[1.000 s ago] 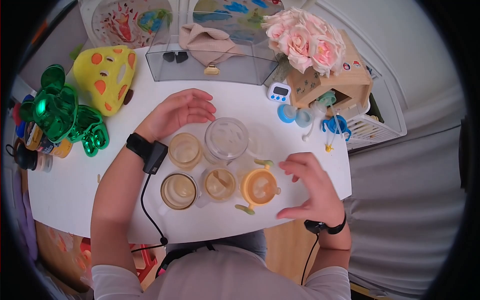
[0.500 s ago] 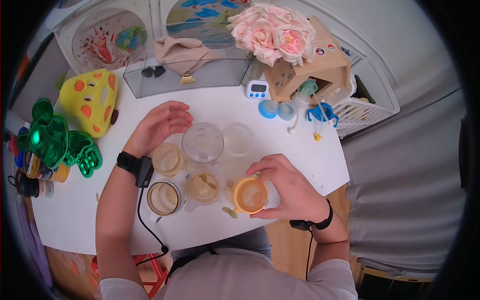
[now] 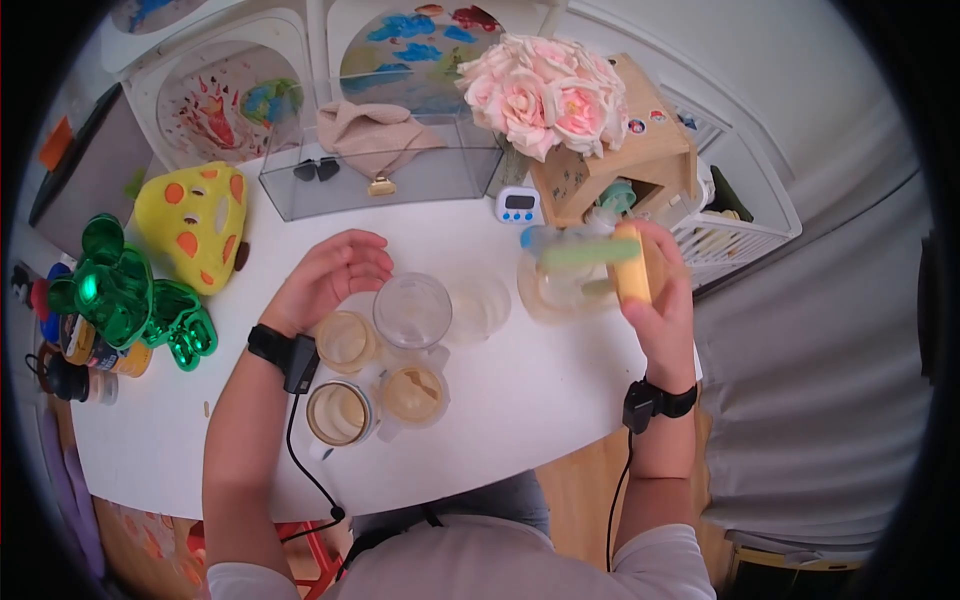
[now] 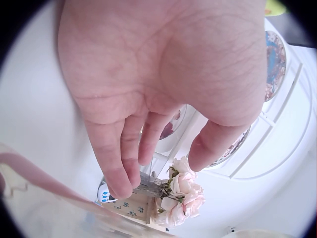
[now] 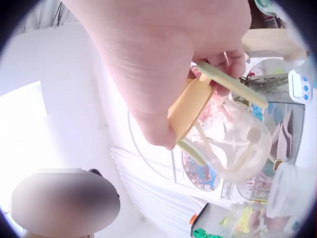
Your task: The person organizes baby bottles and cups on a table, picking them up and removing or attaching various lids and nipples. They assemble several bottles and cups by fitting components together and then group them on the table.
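My right hand (image 3: 662,300) grips the yellow collar of a baby's sippy cup (image 3: 630,262) at the right of the table. Tipped on its side, the cup has two green handles, and its clear body points left; the handles are blurred in the head view. In the right wrist view the thumb and fingers pinch the collar (image 5: 190,109), with the see-through body (image 5: 240,146) beyond. My left hand (image 3: 335,275) lies with relaxed fingers and holds nothing, beside a clear round container (image 3: 412,312) and an amber-tinted cup (image 3: 345,340).
Nearer me stand a handled mug (image 3: 338,413) and a clear cup (image 3: 413,395); another clear vessel (image 3: 480,305) is farther back. A timer (image 3: 519,205), wooden house (image 3: 600,165), roses (image 3: 545,95) and clear box (image 3: 380,185) line the back. Toys, including a yellow plush (image 3: 195,225), stand left.
My right hand has closed round the sippy cup's collar, lifted it from beside the other cups and carried it back and right, tipping it sideways. The left hand stays beside the cups.
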`<state>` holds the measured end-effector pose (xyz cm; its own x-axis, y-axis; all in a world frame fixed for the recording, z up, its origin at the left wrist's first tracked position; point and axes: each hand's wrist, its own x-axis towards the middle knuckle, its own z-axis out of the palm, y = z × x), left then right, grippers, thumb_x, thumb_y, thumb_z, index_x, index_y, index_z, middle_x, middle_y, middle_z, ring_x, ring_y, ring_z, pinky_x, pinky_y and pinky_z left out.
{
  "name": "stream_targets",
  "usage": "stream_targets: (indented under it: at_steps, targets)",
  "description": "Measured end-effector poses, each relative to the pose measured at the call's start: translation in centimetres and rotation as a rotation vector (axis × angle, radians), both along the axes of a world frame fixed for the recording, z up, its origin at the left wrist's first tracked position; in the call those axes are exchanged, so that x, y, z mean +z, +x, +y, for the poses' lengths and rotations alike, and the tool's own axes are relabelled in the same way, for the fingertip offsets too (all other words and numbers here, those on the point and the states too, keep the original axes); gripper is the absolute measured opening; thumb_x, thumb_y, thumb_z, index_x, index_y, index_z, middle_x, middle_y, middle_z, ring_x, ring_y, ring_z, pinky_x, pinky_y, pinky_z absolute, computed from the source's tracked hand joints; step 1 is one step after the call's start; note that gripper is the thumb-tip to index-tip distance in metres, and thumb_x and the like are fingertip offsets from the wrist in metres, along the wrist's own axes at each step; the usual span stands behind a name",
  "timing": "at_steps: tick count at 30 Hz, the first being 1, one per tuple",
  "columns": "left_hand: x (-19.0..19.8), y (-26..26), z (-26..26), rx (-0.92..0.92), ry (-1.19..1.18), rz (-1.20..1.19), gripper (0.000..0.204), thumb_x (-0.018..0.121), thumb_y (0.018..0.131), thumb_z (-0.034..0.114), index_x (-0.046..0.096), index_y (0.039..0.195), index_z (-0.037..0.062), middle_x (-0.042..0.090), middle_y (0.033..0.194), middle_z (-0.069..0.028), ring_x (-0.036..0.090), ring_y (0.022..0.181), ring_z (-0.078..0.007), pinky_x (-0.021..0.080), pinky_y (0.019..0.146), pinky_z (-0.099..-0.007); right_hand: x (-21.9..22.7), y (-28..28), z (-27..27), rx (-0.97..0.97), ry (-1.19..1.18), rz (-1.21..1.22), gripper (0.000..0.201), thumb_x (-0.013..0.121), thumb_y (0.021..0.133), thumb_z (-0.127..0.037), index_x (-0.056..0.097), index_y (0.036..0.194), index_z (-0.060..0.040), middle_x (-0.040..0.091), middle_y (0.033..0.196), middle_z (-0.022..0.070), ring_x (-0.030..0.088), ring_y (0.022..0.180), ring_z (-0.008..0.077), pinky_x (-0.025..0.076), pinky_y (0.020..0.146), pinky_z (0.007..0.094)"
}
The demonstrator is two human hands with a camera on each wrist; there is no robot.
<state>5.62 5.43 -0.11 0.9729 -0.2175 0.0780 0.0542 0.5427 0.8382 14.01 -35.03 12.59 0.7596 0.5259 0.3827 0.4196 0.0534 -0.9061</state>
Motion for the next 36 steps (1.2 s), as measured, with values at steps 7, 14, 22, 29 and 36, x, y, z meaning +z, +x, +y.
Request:
stream_targets:
  at_steps: [7,14,22,29,36]
  targets:
    - [0.5,-0.1,-0.2,0.017,0.034,0.007,0.055,0.065,0.106,0.033,0.052,0.147,-0.0008,0.068,0.132,-0.0167,0.070,0.121,-0.0246,0.057,0.103,-0.0342,0.6,3.7,7.7,0.002,-0.181,-0.132,0.063,0.092,0.083,-0.018,0.060,0.135,-0.0024,0.064,0.125,0.0060,0.062,0.116,0.0177,0.051,0.100,0.0333]
    - [0.7,-0.2,-0.2,0.050,0.022,-0.022,0.087,0.075,0.102,0.026,0.022,0.171,0.0193,0.049,0.161,-0.0148,0.059,0.140,-0.0286,0.053,0.109,-0.0432,1.3,6.4,17.1,0.180,-0.539,-0.371,0.067,0.093,0.078,-0.042,0.067,0.121,0.0019,0.069,0.114,0.0171,0.070,0.105,0.0271,0.057,0.090,0.0367]
    - [0.7,0.2,-0.5,0.179,-0.055,-0.002,0.074,0.063,0.110,0.036,0.026,0.169,0.0129,0.052,0.157,-0.0123,0.060,0.138,-0.0267,0.053,0.109,-0.0416,2.8,7.3,20.2,0.302,-0.656,-0.269,0.065,0.094,0.078,-0.046,0.070,0.112,0.0039,0.075,0.099,0.0167,0.074,0.084,0.0223,0.059,0.077,0.0348]
    - [2.9,0.0,-1.0,0.276,0.046,-0.117,0.067,0.052,0.113,0.050,0.034,0.164,0.0098,0.066,0.131,-0.0093,0.069,0.110,-0.0222,0.055,0.091,-0.0355,3.6,7.0,19.9,0.292,-0.558,-0.216,0.058,0.092,0.082,-0.041,0.072,0.116,0.0021,0.074,0.099,0.0094,0.069,0.089,0.0151,0.056,0.080,0.0307]
    - [7.3,-1.4,-1.5,0.482,0.206,-0.150,0.065,0.045,0.114,0.053,0.042,0.158,0.0061,0.066,0.115,-0.0080,0.066,0.092,-0.0165,0.053,0.075,-0.0304,6.2,5.4,20.1,0.302,-0.463,-0.220,0.056,0.090,0.085,-0.038,0.074,0.121,0.0022,0.071,0.110,0.0081,0.067,0.091,0.0141,0.055,0.081,0.0297]
